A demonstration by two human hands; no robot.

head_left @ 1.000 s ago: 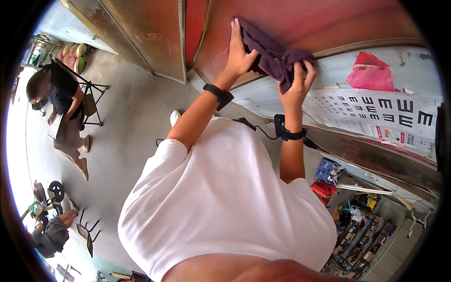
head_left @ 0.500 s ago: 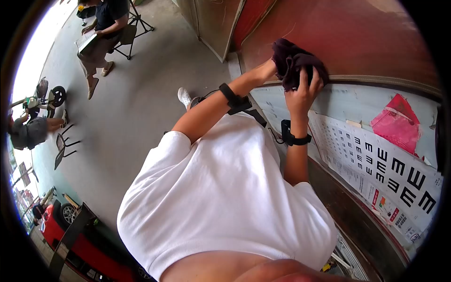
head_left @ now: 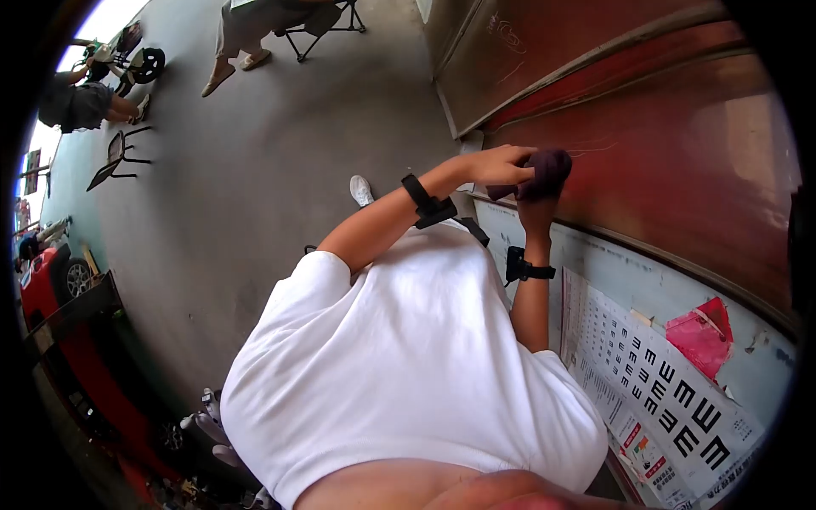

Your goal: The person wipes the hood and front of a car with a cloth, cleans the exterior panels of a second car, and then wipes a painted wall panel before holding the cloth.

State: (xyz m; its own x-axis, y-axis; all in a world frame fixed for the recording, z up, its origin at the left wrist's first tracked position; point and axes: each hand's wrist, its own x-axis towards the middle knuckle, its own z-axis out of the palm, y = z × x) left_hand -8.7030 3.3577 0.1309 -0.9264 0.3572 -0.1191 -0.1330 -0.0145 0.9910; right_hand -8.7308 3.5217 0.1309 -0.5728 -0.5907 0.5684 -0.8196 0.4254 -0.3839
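A bunched dark purple cloth is held between my two hands, in front of a red panel near its lower left corner. My left hand reaches in from the left, its fingers bent over the cloth's near side. From below comes my right hand, closed at the cloth, which hides most of its fingers. I cannot tell whether the cloth touches the panel. Each wrist has a black strap with a small device.
Under the red panel, a pale wall carries an eye chart and a pink torn paper. On the grey floor are a chair, a seated person, another person and a bicycle. A red car stands lower left.
My view has turned, so the surroundings shift in the frame. The cloth is bunched tighter; my right hand, formerly with fingers spread over it, is now mostly behind it, and my left hand shows more.
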